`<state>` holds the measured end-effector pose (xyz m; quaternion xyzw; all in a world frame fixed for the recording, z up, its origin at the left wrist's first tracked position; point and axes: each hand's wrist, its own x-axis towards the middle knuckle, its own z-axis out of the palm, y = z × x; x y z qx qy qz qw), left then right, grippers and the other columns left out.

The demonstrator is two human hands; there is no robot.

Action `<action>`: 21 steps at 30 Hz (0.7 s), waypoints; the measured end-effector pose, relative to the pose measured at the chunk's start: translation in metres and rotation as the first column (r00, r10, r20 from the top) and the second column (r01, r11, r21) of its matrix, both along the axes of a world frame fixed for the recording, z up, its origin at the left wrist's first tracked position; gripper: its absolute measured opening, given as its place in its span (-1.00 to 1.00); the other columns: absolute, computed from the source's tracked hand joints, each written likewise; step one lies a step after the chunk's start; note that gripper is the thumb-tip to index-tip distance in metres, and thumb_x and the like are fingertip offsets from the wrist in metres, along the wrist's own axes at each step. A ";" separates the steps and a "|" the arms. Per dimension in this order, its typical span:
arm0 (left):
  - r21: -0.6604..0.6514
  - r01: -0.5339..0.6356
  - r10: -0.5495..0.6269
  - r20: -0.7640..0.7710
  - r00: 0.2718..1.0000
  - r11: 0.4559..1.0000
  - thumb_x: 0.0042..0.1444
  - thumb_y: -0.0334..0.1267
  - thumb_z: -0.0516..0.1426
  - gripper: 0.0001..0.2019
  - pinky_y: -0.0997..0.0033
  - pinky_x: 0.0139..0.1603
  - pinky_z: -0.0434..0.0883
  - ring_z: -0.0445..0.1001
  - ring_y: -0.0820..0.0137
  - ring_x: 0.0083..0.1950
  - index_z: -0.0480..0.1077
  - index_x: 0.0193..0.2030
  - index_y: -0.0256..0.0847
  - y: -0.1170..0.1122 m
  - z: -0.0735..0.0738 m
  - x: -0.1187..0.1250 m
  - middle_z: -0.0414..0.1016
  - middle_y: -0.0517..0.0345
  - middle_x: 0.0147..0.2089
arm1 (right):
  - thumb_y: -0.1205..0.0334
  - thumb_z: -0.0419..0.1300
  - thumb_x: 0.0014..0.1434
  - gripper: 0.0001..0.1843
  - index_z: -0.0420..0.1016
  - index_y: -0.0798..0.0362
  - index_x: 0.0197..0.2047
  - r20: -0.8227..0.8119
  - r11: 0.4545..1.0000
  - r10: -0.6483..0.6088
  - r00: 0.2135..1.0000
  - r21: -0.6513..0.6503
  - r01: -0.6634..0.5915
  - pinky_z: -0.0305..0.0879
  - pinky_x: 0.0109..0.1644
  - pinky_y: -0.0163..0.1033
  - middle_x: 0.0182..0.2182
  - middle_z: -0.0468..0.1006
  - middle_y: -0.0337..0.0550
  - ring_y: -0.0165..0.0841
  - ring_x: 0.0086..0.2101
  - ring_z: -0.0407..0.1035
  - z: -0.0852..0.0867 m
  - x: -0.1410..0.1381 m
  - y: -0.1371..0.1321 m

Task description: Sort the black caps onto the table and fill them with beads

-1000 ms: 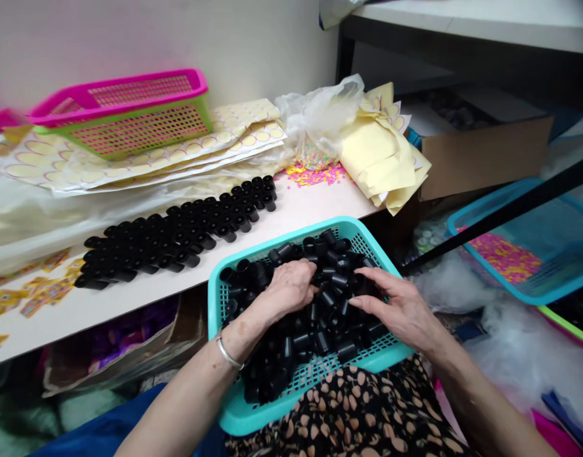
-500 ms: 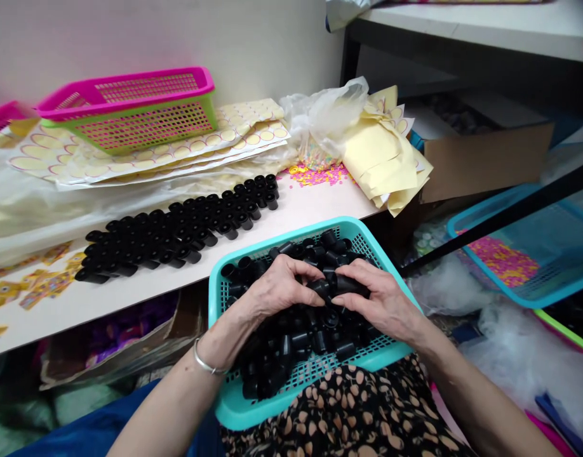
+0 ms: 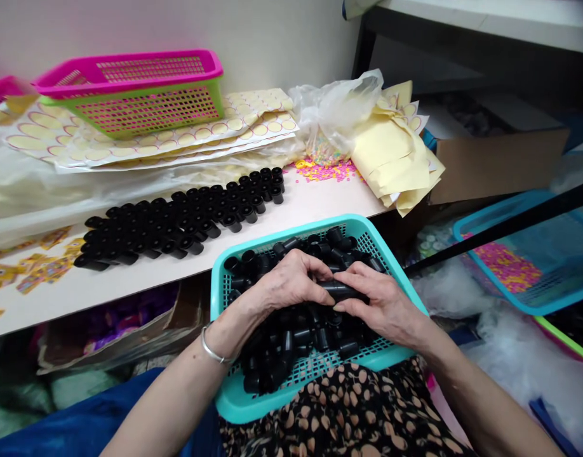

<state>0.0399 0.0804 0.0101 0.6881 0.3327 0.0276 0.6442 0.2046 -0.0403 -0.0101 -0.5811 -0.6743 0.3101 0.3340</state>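
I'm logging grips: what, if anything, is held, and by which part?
At least one black plastic cylinder, its sides pinched by left hand and right hand; exact count unclear.

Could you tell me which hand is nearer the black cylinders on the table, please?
Left: the left hand is over the basket, right of the black cylinders; the right hand is farther right.

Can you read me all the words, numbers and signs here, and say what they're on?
No words, brands, numbers or signs can be read.
Small yellow printed paper-like pieces: marks too small to read.
Shiny purple things under the white table: too dark and blurred to tell.
Short black plastic cylinders and turquoise plastic basket: no writing shows.
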 end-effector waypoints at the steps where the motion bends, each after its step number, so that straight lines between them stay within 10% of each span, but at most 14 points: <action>1: -0.033 -0.061 0.063 0.039 0.997 0.998 -0.34 -0.33 0.35 -0.74 0.50 -0.47 0.17 0.22 0.52 -0.50 0.54 -0.39 -0.28 -0.001 -0.001 0.001 0.35 0.30 -0.55 | 0.35 0.20 0.13 -0.67 0.45 0.01 0.00 -0.011 1.000 -0.011 1.000 0.005 0.011 0.25 -0.22 -0.26 -0.27 0.36 -0.21 -0.38 -0.27 0.30 0.000 -0.001 0.001; 6: -0.096 -0.272 0.284 0.154 0.946 0.958 -0.15 -0.15 0.31 -0.69 0.46 -0.34 0.30 0.37 0.44 -0.39 0.55 -0.26 -0.29 -0.019 -0.005 -0.002 0.50 0.14 -0.38 | 0.24 0.25 0.10 -0.67 0.46 -0.01 -0.02 -0.137 0.985 -0.170 0.976 0.017 0.173 0.31 -0.16 -0.28 -0.24 0.39 -0.21 -0.36 -0.22 0.33 -0.009 -0.010 0.004; 9: 0.170 -0.285 0.256 0.174 0.951 0.943 0.12 -0.08 0.12 -0.67 0.40 -0.25 0.33 0.41 0.37 -0.31 0.53 -0.15 -0.27 -0.040 -0.008 -0.005 0.52 0.07 -0.29 | 0.24 0.19 0.15 -0.67 0.43 0.03 0.02 -0.152 0.971 -0.239 0.959 -0.007 0.241 0.33 -0.12 -0.26 -0.23 0.39 -0.18 -0.35 -0.21 0.34 -0.016 -0.022 0.005; 12: 0.532 -0.254 0.247 0.085 0.965 0.808 0.21 -0.06 0.01 -0.61 0.35 -0.23 0.34 0.39 0.34 -0.29 0.46 -0.05 -0.31 -0.059 -0.005 -0.006 0.47 0.01 -0.27 | 0.31 0.08 0.19 -0.65 0.40 0.03 0.06 -0.200 0.970 -0.240 0.950 -0.022 0.241 0.32 0.01 -0.22 -0.14 0.41 -0.13 -0.32 -0.09 0.34 -0.017 -0.038 0.004; 17: 0.646 -0.360 0.319 0.186 0.929 0.673 0.19 -0.20 0.05 -0.73 0.44 -0.21 0.37 0.41 0.40 -0.25 0.45 -0.04 -0.19 -0.056 0.004 -0.025 0.45 0.07 -0.22 | 0.25 0.14 0.17 -0.44 0.17 -0.17 0.23 -0.362 0.991 -0.075 0.929 -0.134 0.027 0.39 0.02 -0.22 0.13 0.28 -0.17 -0.33 -0.01 0.33 -0.004 -0.047 0.004; 19: 0.628 -0.578 0.549 0.272 0.791 0.522 0.10 -0.17 0.16 -0.69 0.46 -0.20 0.37 0.42 0.41 -0.26 0.44 -0.02 -0.15 -0.038 -0.001 -0.050 0.48 0.11 -0.22 | 0.21 0.19 0.14 -0.39 0.13 -0.17 0.24 -0.326 0.991 -0.077 0.942 -0.125 0.037 0.42 -0.04 -0.20 0.18 0.20 -0.16 -0.32 -0.05 0.35 0.000 -0.038 0.010; 21: 0.616 -0.748 0.806 0.296 0.512 0.248 -0.04 -0.10 0.24 -0.55 0.44 -0.24 0.38 0.42 0.41 -0.32 0.41 0.02 -0.17 -0.013 -0.011 -0.090 0.50 0.13 -0.22 | 0.16 0.22 0.11 -0.48 0.25 -0.11 0.15 -0.218 0.990 -0.140 0.966 -0.057 0.131 0.42 -0.10 -0.19 0.16 0.21 -0.13 -0.31 -0.10 0.35 0.001 -0.022 0.019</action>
